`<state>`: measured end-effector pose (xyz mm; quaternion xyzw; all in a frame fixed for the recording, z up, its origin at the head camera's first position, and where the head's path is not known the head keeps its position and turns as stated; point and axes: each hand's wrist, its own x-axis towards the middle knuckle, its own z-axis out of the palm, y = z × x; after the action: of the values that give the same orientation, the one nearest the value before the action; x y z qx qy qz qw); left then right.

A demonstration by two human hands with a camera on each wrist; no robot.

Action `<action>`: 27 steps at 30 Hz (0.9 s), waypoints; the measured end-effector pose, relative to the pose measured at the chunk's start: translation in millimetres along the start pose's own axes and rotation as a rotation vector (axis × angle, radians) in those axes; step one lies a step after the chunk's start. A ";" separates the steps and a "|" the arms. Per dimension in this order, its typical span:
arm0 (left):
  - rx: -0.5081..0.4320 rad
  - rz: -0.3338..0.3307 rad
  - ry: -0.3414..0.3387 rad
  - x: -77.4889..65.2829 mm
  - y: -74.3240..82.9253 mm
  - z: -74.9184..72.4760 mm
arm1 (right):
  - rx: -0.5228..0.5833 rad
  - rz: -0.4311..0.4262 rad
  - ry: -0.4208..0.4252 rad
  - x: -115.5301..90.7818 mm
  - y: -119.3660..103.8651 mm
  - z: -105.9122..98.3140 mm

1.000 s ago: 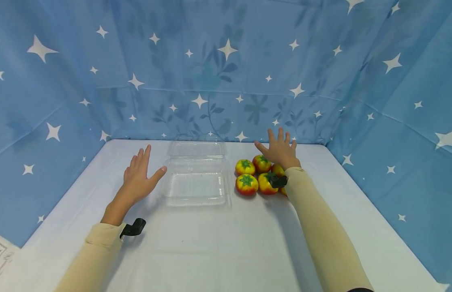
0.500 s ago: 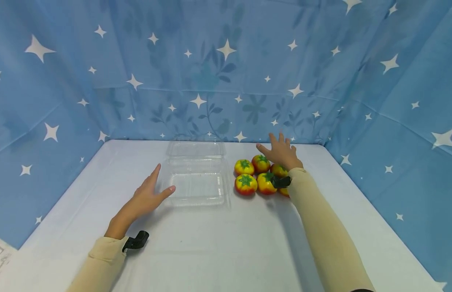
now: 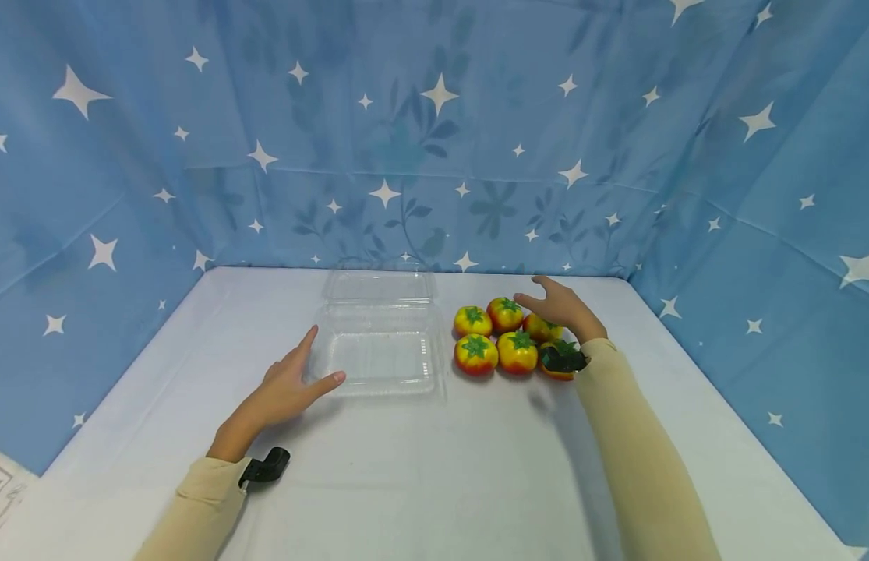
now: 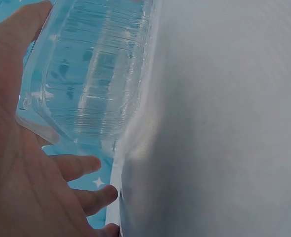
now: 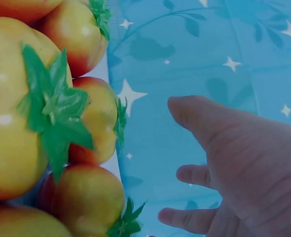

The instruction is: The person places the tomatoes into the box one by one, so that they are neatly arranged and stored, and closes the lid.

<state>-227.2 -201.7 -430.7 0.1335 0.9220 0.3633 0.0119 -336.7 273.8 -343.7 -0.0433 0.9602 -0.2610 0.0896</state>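
A clear plastic clamshell box [image 3: 378, 358] lies with its lid [image 3: 379, 287] folded back on the white table. At its left side is my left hand [image 3: 283, 389], thumb spread and fingers extended; whether it touches the box, I cannot tell. In the left wrist view the box [image 4: 91, 74] appears beyond the palm. Several yellow-and-red fruits [image 3: 475, 354] with green leafy tops, possibly artificial tomatoes or persimmons, sit in two rows right of the box. Over the back right fruits hovers my right hand [image 3: 560, 304], fingers loosely bent, holding nothing. The right wrist view shows it apart from the fruits [image 5: 17, 108].
A blue curtain [image 3: 420, 140] with white stars surrounds the table at the back and sides. White tablecloth [image 3: 406, 483] stretches in front of the box and fruits. Printed white material [image 3: 2, 491] shows at the lower left edge.
My left hand has lowered and moved right toward the box's left side. My right hand has drawn back and slightly right, its fingers less spread. Box and fruits have stayed put.
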 end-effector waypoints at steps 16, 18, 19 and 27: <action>-0.080 -0.059 -0.037 -2.7 -2.0 1.0 | 0.157 -0.040 0.116 -26.7 20.3 11.8; -0.097 -0.065 -0.036 -2.3 -2.0 2.1 | 0.166 -0.055 0.119 -27.9 23.4 14.1; -0.108 -0.061 -0.036 -1.8 -2.0 2.8 | 0.171 -0.061 0.120 -28.4 24.7 15.2; -0.131 -0.075 -0.026 -3.2 -2.1 4.5 | 0.152 -0.124 0.053 -26.5 32.9 17.0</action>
<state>-224.1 -201.0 -435.7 0.1028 0.9003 0.4205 0.0463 -308.6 297.2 -371.0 -0.0890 0.9352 -0.3391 0.0509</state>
